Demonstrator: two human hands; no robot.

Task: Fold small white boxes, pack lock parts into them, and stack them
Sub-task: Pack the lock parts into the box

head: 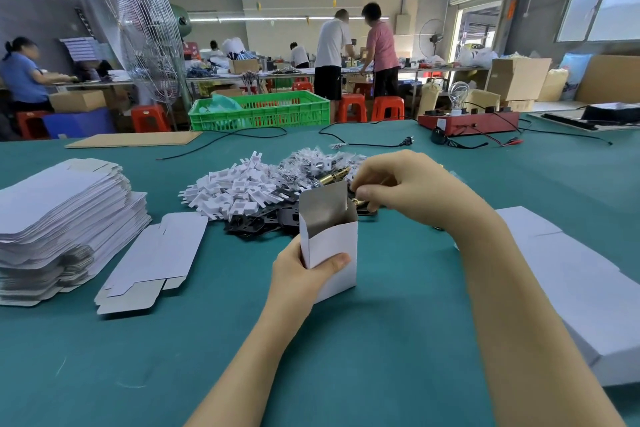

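- Erected small white box (332, 246) — held upright over the green table (398, 288) by the left hand (304, 274), fingers and thumb curled round its lower half; top flap open, grey inside showing, contents not visible.
- Right hand (398, 187) — fingers pinched on a brass lock part (358, 201) at the box mouth; loading is judged under way, closing and stacking not yet done.
- Flat box blank (152, 260) — laid beside the tall stack of unfolded blanks (59, 218); much folding is judged to remain.
- Loose supply behind the box: white plastic pieces (235, 191), black plates (263, 222), bagged parts (311, 163).
- White boxes (571, 288) at the right, partly hidden by the forearm — whether packed cannot be told.
- Green crate (259, 111) beyond the table, a green bag inside.
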